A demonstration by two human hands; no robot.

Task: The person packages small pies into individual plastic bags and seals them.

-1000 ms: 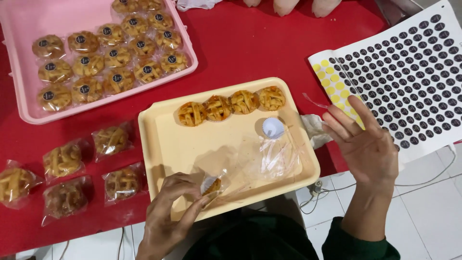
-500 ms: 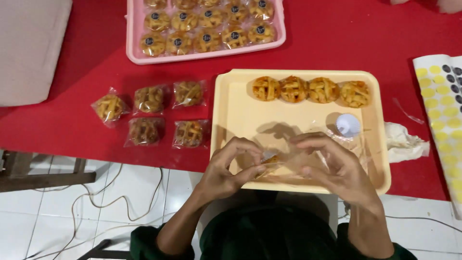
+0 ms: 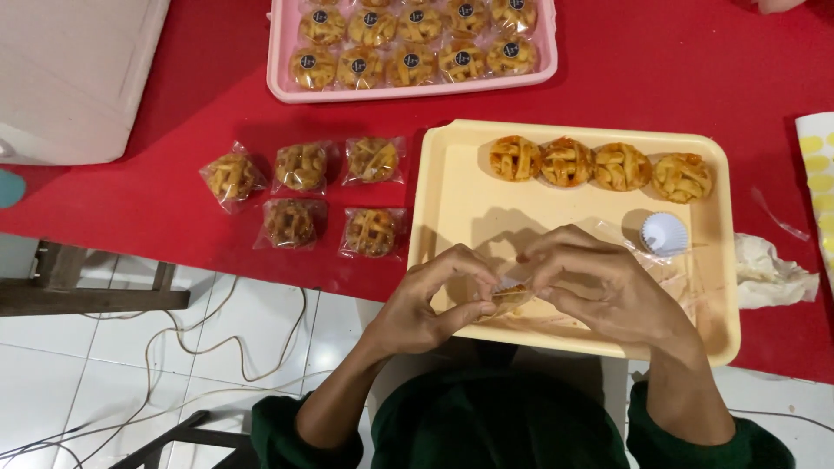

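Observation:
Both my hands meet over the front of a yellow tray [image 3: 452, 217]. My left hand [image 3: 430, 300] and my right hand [image 3: 599, 287] pinch a small lattice tart in a clear wrapper [image 3: 508, 295] between their fingertips. Several bare lattice tarts [image 3: 599, 165] lie in a row along the tray's far edge. A white paper cup [image 3: 665, 233] sits on the tray, right of my hands. Clear plastic bags [image 3: 669, 274] lie under my right hand.
Several wrapped tarts [image 3: 300, 195] lie on the red table [image 3: 174, 208] left of the tray. A pink tray [image 3: 282, 78] of stickered wrapped tarts stands at the back. A crumpled white tissue [image 3: 769, 274] and a sticker sheet [image 3: 818, 174] are at the right. Cables run over the tiled floor [image 3: 174, 365].
My right hand has come in from the sticker sheet to join my left hand on the wrapped tart. The view has shifted left.

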